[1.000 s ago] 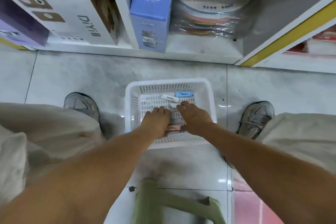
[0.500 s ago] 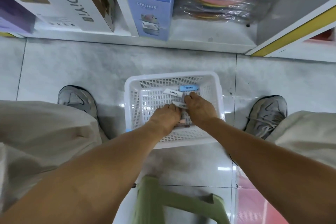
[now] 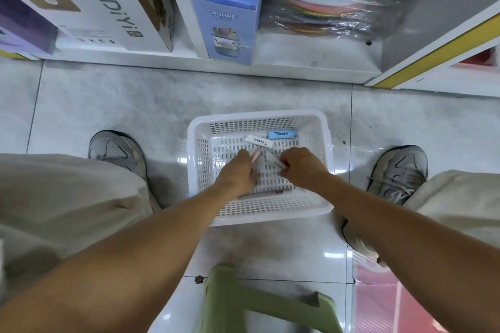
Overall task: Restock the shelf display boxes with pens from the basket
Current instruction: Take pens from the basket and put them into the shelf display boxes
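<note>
hands now apart, right hand point(image 3: 302, 165) lifting pen point(image 3: 274, 161) (white)

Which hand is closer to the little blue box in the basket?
Right. The right hand sits just below the small blue rectangular box in the white plastic basket; the left hand is farther, down-left of it.
</note>
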A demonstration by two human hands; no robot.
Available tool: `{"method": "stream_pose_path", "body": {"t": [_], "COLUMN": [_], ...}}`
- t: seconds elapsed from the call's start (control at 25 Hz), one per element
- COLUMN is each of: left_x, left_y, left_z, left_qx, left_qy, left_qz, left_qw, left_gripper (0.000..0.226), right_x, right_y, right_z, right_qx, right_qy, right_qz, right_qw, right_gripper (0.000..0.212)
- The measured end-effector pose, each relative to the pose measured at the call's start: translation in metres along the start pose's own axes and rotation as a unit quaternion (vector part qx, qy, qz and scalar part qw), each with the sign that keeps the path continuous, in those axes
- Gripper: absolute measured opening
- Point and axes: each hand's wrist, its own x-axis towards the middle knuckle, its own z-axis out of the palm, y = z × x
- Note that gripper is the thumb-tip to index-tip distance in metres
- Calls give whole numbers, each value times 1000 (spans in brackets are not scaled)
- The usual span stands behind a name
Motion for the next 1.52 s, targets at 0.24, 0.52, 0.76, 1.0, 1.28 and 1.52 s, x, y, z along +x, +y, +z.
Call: {"method": "stream_pose_path", "body": {"t": [0.24, 0.52, 0.76, 1.0, 1.28, 1.52], "left_x": [-3, 6, 25, 36, 30, -11], "left_y": [6, 0, 17, -2, -10, 36], "left_z": [-11, -15, -31, -24, -38, -71], "left_qx": [-414, -2, 344, 368, 87, -209], "left_qy": [38, 90, 88, 77, 9, -10], "left_qz": [-140, 12, 208, 177, 35, 28], "left_qw": [899, 996, 911, 910, 996, 978], "left_gripper": [32, 10, 52, 49, 26, 19], "right_x": [-15, -18, -14, 11, 20, -10], "right_y": [-22, -16, -5, -8, -25, -39], "right_z": [3, 33, 17, -10, -4, -63], "right_qx": [385, -229, -325, -331, -342, 75], "right_qy": [-92, -51, -13, 98, 78, 28], "right_qz": [-37, -143, -206, -94, -87, -31], "right_qw": [917, 962, 923, 934, 932, 996], "right_gripper": [23, 26, 29, 60, 26, 17]}}
